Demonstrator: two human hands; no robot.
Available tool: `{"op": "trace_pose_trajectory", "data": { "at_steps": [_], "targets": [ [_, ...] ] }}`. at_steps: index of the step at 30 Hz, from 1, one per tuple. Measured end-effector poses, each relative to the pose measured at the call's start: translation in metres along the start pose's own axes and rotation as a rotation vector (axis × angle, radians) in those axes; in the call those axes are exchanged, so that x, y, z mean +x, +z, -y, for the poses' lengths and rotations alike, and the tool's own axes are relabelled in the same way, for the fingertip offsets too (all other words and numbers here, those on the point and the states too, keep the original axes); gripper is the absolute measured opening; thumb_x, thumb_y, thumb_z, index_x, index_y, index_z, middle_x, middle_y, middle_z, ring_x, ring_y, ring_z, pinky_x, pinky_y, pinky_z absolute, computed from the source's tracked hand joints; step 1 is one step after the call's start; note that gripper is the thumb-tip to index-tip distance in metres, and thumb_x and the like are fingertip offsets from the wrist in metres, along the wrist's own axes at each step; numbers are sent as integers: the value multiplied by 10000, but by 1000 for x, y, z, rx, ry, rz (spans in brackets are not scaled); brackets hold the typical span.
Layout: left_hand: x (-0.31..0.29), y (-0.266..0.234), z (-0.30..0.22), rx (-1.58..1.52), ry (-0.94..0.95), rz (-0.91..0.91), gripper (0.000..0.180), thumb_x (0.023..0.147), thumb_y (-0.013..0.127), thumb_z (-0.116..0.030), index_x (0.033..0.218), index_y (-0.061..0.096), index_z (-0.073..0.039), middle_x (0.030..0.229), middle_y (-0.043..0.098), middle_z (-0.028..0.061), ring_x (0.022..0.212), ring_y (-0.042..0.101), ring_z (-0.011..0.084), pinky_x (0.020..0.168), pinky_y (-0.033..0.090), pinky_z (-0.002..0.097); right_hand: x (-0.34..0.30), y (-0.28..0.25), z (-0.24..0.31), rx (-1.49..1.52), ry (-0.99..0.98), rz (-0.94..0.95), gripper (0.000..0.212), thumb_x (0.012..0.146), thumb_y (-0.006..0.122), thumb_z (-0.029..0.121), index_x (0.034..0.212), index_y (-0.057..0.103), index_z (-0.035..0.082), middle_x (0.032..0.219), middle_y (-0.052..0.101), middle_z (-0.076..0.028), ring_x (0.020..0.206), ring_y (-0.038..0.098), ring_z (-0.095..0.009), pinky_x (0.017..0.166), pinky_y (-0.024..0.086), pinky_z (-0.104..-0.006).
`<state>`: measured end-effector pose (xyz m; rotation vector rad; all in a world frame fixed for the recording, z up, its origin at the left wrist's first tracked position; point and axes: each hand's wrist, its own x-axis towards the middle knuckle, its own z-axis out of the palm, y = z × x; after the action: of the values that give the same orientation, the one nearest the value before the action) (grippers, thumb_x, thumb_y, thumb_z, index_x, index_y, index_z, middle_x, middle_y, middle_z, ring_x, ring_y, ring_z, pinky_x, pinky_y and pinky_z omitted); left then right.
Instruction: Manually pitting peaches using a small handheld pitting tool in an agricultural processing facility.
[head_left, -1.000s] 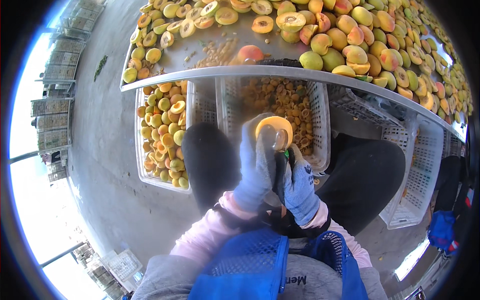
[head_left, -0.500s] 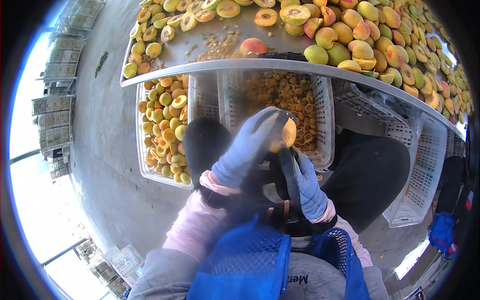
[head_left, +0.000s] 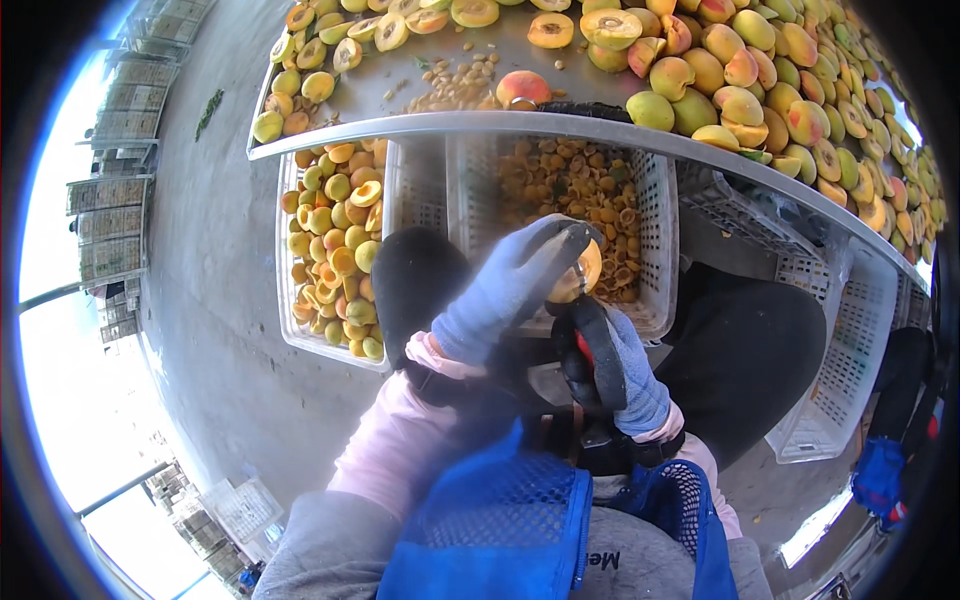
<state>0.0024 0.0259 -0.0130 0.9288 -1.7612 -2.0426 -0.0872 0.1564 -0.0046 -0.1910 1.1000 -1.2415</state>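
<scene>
Above my lap, my left hand (head_left: 525, 268), in a blue glove with dark fingers, is closed round a halved peach (head_left: 590, 264). Its orange cut face is turned partly to the right. My right hand (head_left: 612, 355), gloved the same way, is wrapped round a small pitting tool with a red handle (head_left: 584, 346). The thin metal end of the tool touches or nearly touches the cut face; the fingers hide most of the rest. Just beyond both hands stands a white crate (head_left: 660, 240) with small orange fruit scraps inside.
A metal table (head_left: 390, 80) crosses in front, bearing heaped peaches (head_left: 740, 70), cut halves and a pile of pale pits (head_left: 455, 85). Left of my knee, a white crate (head_left: 300, 345) holds peach halves. More white crates (head_left: 835, 340) stand at right, near another person's blue item (head_left: 880, 475).
My right hand has drawn down slightly from the peach half and rolled, showing the red handle. The left hand keeps its hold. The whole view has shifted a little.
</scene>
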Motion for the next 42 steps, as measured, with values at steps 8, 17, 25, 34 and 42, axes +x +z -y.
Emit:
{"op": "trace_pose_trajectory", "data": {
  "at_steps": [8, 17, 25, 34, 42],
  "targets": [
    [-5, 16, 11, 221, 256, -241, 247, 914, 520, -173, 1037, 581, 33, 889, 618, 115, 797, 581, 141, 705, 470, 270, 0, -6, -10, 515, 320, 257, 465, 920, 423, 545, 855, 499, 91, 555, 408, 25, 358, 324, -67, 321, 262, -198],
    [-5, 21, 9, -27, 257, -103, 365, 944, 467, -302, 1036, 583, 31, 893, 615, 99, 834, 575, 143, 754, 460, 276, 0, -10, -10, 1069, 499, 592, 439, 949, 388, 493, 865, 510, 80, 531, 373, 11, 351, 324, -58, 291, 268, -184],
    [-12, 22, 25, -347, 64, -306, 539, 943, 413, -498, 1037, 584, 5, 893, 619, 73, 798, 590, 141, 750, 472, 263, 10, -16, -4, 1174, 243, 694, 446, 967, 346, 464, 893, 524, 62, 546, 395, -5, 351, 338, -79, 301, 312, -201],
    [-61, -41, -5, 329, 512, -487, 397, 877, 533, -223, 1185, 476, 20, 1070, 589, 118, 902, 592, 192, 799, 479, 297, 33, -40, -30, 972, 221, 364, 450, 966, 350, 470, 930, 553, 69, 572, 320, 31, 406, 322, -85, 352, 303, -254],
    [-44, -146, -13, -551, 15, -674, 413, 903, 508, -486, 964, 588, -85, 671, 601, 28, 468, 529, 107, 416, 405, 200, 42, -51, -40, 776, 219, 54, 349, 899, 505, 486, 869, 545, 141, 544, 275, 71, 389, 241, -61, 364, 211, -218]
  ]
}}
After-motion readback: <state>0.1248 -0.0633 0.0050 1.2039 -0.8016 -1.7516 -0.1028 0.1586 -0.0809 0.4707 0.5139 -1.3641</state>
